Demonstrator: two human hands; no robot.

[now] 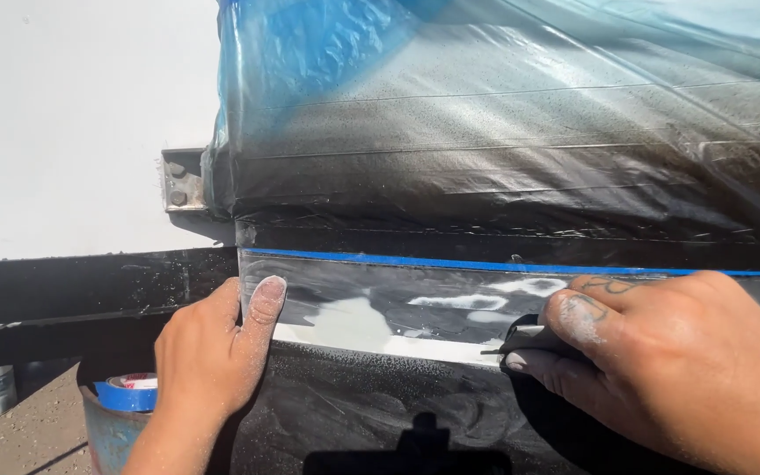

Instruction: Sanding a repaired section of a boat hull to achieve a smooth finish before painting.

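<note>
we see our right hand (661,361) at about 4 o'clock, its fingers clamped together on a small black sanding block (521,339) that touches the glossy black panel (398,295) with pale patches, just under the blue tape line (450,262). our left hand (217,352) at 8 o'clock lies flat on the panel edge, fingers together and thumb up, holding nothing. at 12 o'clock plastic sheet (503,114) covers the upper part, a white wall (72,114) stands at 10 o'clock, and a blue tape roll (129,394) sits on a can (112,435) at 8 o'clock.
</note>
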